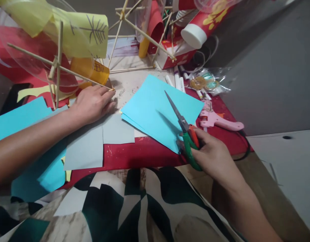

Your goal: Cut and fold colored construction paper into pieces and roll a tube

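My right hand (214, 153) grips green-and-orange-handled scissors (184, 129), blades closed and pointing up-left over a stack of light blue paper sheets (155, 107) on the red table (145, 153). My left hand (93, 102) lies palm down with fingers curled beside a grey-blue sheet (99, 137), its fingertips touching the tip of a thin bamboo stick (76, 74). That stick belongs to a frame (56, 64) carrying yellow and red paper and clear plastic.
A pink glue gun (217, 119) lies right of the blue sheets. White markers (179, 80) and a bag of tape rolls (207, 82) sit behind. More stick frames, red cups and paper crowd the back. More blue paper (21, 116) lies at left. Patterned cloth (124, 205) covers my lap.
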`<state>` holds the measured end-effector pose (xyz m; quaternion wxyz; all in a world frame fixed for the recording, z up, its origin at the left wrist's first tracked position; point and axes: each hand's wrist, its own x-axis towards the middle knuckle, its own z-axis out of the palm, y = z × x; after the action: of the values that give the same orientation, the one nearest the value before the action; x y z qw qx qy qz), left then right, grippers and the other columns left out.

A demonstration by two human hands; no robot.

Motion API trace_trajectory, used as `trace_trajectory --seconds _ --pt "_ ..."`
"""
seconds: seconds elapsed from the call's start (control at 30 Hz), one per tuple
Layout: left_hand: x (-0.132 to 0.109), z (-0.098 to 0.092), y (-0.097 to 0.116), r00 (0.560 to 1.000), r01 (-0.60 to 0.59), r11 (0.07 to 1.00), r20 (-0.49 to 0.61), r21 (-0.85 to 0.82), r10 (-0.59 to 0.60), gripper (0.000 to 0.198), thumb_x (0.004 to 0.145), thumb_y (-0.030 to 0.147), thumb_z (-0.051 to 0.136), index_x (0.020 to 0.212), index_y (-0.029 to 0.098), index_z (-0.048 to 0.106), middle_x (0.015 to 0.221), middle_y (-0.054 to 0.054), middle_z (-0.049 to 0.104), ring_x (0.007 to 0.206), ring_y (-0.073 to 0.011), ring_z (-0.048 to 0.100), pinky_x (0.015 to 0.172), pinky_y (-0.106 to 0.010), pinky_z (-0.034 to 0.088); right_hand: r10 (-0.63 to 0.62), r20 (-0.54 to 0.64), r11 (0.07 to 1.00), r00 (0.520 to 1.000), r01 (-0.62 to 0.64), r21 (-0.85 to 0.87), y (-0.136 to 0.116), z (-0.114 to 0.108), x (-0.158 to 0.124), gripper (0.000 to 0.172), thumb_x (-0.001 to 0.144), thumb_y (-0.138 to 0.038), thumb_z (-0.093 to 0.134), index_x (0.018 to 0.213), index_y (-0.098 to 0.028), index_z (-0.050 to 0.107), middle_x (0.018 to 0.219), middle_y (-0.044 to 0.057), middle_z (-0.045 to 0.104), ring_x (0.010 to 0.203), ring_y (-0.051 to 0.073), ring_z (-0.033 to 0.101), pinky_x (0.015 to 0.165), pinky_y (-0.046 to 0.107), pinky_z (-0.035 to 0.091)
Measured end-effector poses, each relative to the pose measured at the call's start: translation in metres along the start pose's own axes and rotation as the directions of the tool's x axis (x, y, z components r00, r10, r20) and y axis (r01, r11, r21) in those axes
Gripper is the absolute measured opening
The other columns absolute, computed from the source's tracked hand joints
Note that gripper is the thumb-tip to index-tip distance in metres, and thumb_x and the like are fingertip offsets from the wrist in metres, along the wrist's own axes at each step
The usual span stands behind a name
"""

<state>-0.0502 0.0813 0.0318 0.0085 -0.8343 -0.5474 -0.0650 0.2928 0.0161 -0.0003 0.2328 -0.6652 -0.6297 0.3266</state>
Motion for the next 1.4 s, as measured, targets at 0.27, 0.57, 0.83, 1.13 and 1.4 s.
trace_trajectory --seconds 0.27,0.57,0.83,1.13,1.4 --pt "0.051 -0.012 0.05 0.858 0.433 0.819 0.45 -0.376 -0.247 0.044 0.087 0.05 0.06 0.107 0.013 0.071 0.073 -0.009 0.068 0.071 -0.0259 0.068 0.068 -0.037 0.049 -0.031 -0.001 0.999 1.0 0.031 0.032 0.0 0.001 0.0 0.034 0.07 -0.037 0.066 0.097 -0.017 0.069 0.08 0.005 0.07 0.07 0.022 0.063 0.066 0.031 0.049" --pt "0.04 -0.007 0.046 0.797 0.604 0.339 0.548 -0.721 -0.255 0.015 0.08 0.029 0.067 0.086 0.017 0.074 0.089 -0.01 0.077 0.08 -0.0237 0.073 0.074 -0.041 0.057 -0.006 -0.024 0.991 1.0 0.009 0.131 0.005 -0.01 -0.003 0.029 0.072 -0.04 0.075 0.092 -0.021 0.067 0.074 0.0 0.064 0.068 0.019 0.057 0.065 0.031 0.046" --pt "-0.047 -0.046 0.017 0.683 0.689 -0.061 0.675 -0.722 -0.278 0.028 0.073 0.027 0.08 0.1 0.019 0.077 0.082 -0.005 0.079 0.069 -0.0183 0.071 0.068 -0.034 0.057 0.01 -0.159 0.989 0.987 0.014 0.15 0.001 -0.033 0.001 0.022 0.068 -0.039 0.075 0.083 -0.025 0.069 0.067 0.0 0.061 0.059 0.018 0.051 0.054 0.031 0.042" --pt "-0.111 -0.049 0.015 0.58 0.709 -0.338 0.784 -0.619 -0.219 0.04 0.065 0.024 0.088 0.104 0.024 0.078 0.081 -0.005 0.079 0.065 -0.0196 0.072 0.064 -0.029 0.058 -0.299 -0.03 0.855 0.954 0.254 -0.453 -0.012 -0.011 0.041 0.042 0.078 -0.047 0.061 0.103 -0.016 0.074 0.082 0.014 0.074 0.074 0.031 0.067 0.07 0.041 0.049" --pt "-0.098 -0.036 0.03 0.63 0.618 -0.408 0.734 -0.672 -0.256 0.009 0.075 0.026 0.082 0.079 0.018 0.079 0.075 -0.003 0.077 0.065 -0.0152 0.067 0.064 -0.026 0.056 -0.432 -0.066 0.827 0.9 0.366 -0.428 -0.043 0.005 0.083 0.032 0.079 -0.028 0.061 0.106 -0.014 0.072 0.105 0.018 0.073 0.096 0.034 0.067 0.083 0.045 0.05"
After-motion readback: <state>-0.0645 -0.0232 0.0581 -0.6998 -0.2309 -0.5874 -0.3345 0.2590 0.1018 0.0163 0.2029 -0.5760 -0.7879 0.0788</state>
